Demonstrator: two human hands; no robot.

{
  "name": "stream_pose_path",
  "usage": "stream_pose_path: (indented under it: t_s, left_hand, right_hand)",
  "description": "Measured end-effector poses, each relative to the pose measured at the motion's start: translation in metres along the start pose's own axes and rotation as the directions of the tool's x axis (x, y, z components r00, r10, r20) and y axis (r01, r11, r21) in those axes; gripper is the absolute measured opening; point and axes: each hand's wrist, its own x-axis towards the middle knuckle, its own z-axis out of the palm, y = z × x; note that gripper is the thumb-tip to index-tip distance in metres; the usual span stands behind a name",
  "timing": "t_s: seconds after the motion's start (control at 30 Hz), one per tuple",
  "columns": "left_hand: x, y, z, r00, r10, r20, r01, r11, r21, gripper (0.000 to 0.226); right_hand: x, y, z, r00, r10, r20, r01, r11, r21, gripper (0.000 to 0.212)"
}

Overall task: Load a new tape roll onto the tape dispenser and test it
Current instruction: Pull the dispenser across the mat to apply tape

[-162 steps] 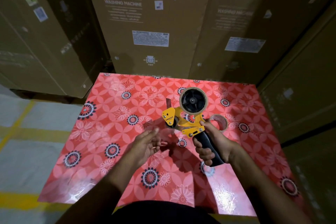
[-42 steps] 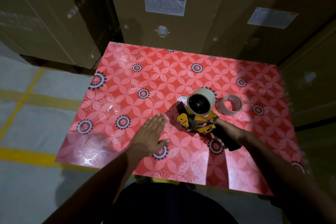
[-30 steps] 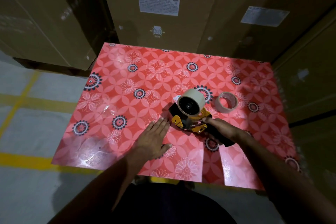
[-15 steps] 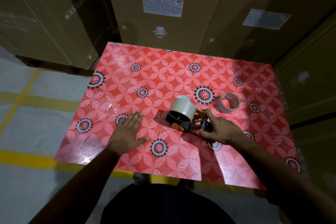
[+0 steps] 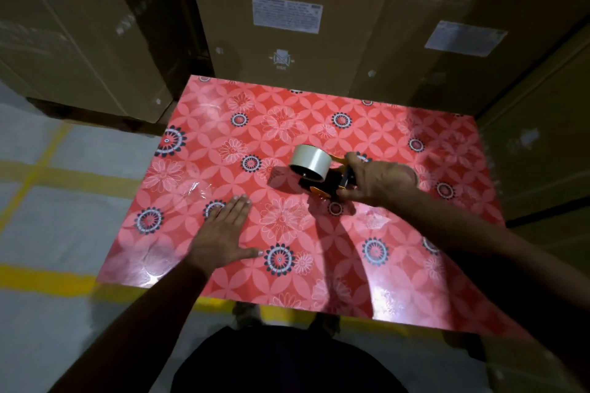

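A yellow and black tape dispenser (image 5: pixel 332 184) rests low on the red flowered table (image 5: pixel 287 124), a pale tape roll (image 5: pixel 311 163) mounted on its hub and pointing left. My right hand (image 5: pixel 376 182) grips the dispenser from above and covers its handle. My left hand (image 5: pixel 223 233) lies flat on the table, fingers spread, to the lower left of the dispenser and apart from it. The second, nearly used roll is hidden behind my right hand; only a sliver (image 5: pixel 415 174) shows.
Large brown cardboard boxes (image 5: pixel 287 9) wall in the table at the back and right. A grey floor with yellow lines (image 5: pixel 41 277) lies to the left. A wrinkled clear tape strip (image 5: pixel 191 191) sticks to the table near its left side.
My right hand turned the dispenser over and drew it to the right across the table. My left hand slid left and settled flat on the table.
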Motion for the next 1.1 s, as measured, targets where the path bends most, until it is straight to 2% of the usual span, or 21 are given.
stream_pose_path:
  t_s: [0.07,0.13,0.23,0.3,0.33,0.37,0.4,0.43,0.47,0.5,0.53,0.6,0.67,0.77,1.1]
  left_hand:
    - [0.002,-0.001,0.002,1.0,-0.012,-0.004,0.012,1.0,0.008,0.127]
    - [0.002,0.0,0.0,1.0,-0.012,0.004,0.012,1.0,0.008,0.127]
    - [0.004,0.0,0.001,1.0,-0.022,0.017,0.022,1.0,-0.004,0.127]
    - [0.004,0.001,0.0,0.999,-0.021,0.028,0.021,1.0,-0.021,0.127]
    - [0.005,0.001,0.0,0.999,-0.019,0.031,0.02,0.999,-0.026,0.127]
    - [0.005,0.001,0.0,0.999,-0.02,0.036,0.021,0.999,-0.032,0.127]
    - [0.005,0.0,0.0,0.999,-0.021,0.043,0.023,0.999,-0.042,0.127]
    - [0.005,0.001,-0.001,0.999,-0.021,0.048,0.023,0.998,-0.052,0.127]
    - [0.005,0.001,-0.002,0.998,-0.022,0.052,0.025,0.998,-0.061,0.128]
    - [0.005,0.002,-0.003,0.998,-0.025,0.056,0.029,0.997,-0.07,0.128]
    - [0.005,0.003,-0.004,0.998,-0.031,0.063,0.036,0.996,-0.076,0.128]
    - [0.005,0.005,-0.006,0.996,-0.046,0.078,0.053,0.995,-0.081,0.128]
    - [0.006,0.007,-0.008,0.994,-0.055,0.092,0.063,0.993,-0.095,0.129]
    - [0.007,0.007,-0.009,0.993,-0.066,0.1,0.077,0.991,-0.111,0.13]
    - [0.009,0.014,-0.019,0.987,-0.101,0.128,0.115,0.988,-0.104,0.132]
  right_hand:
    - [-0.002,-0.005,0.002,1.0,0.009,-0.016,-0.009,1.0,-0.026,0.07]
    - [-0.005,-0.007,0.01,0.998,0.043,-0.038,-0.041,0.998,0.043,0.072]
    - [-0.015,-0.014,0.034,0.989,0.129,-0.074,-0.102,0.952,0.29,0.063]
    - [-0.022,-0.021,0.051,0.968,0.237,-0.08,-0.16,0.834,0.527,0.065]
    - [-0.025,-0.027,0.058,0.957,0.287,-0.045,-0.19,0.736,0.65,0.063]
    - [-0.027,-0.034,0.065,0.948,0.319,0.009,-0.203,0.582,0.787,0.057]
    - [-0.029,-0.04,0.071,0.946,0.311,0.095,-0.207,0.353,0.912,0.051]
    - [-0.031,-0.048,0.074,0.947,0.254,0.198,-0.214,0.038,0.976,0.049]
    - [-0.034,-0.056,0.074,0.941,0.13,0.312,-0.268,-0.275,0.923,0.05]
    - [-0.038,-0.062,0.075,0.926,0.0,0.377,-0.33,-0.488,0.808,0.051]
    - [-0.043,-0.067,0.075,0.912,-0.078,0.403,-0.363,-0.611,0.703,0.052]
    - [-0.047,-0.073,0.079,0.909,-0.096,0.406,-0.335,-0.746,0.575,0.053]
    - [-0.047,-0.073,0.082,0.917,-0.059,0.395,-0.284,-0.791,0.541,0.053]
    - [-0.041,-0.068,0.084,0.916,-0.039,0.4,-0.278,-0.779,0.561,0.054]
    - [0.024,-0.05,0.08,0.856,-0.041,0.515,-0.451,-0.547,0.705,0.065]
